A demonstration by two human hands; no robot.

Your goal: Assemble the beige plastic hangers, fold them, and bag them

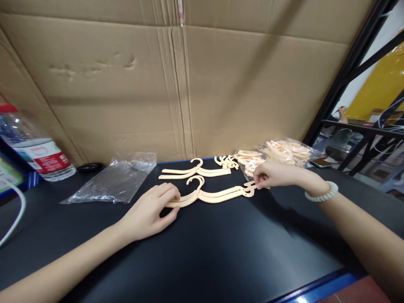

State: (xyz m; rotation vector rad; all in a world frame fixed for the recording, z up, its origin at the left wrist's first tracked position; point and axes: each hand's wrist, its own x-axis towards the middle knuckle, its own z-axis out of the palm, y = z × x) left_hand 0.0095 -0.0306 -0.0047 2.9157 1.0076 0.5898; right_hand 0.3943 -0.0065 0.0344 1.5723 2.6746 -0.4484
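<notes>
Two cream-coloured plastic clothes hangers lie on the black table. The left arm of the near hanger (221, 196) is gripped between the thumb and fingers of my left hand (150, 210). At its right end, my right hand (276, 173) pinches a small cream hooked piece (249, 192), which touches the hanger's tip; the fingers partly cover it. Just behind lies the far hanger (212, 173), touched by neither hand. A small pile of loose cream hooks (227, 162) is to its right.
Bags of cream parts (285, 152) sit at the back right. On the left are a see-through plastic bag (110, 181), a dark object (89, 167) and a large bottle (47, 155). Cardboard (126, 84) stands behind the table (202, 252); a black metal frame (342, 73) rises at right.
</notes>
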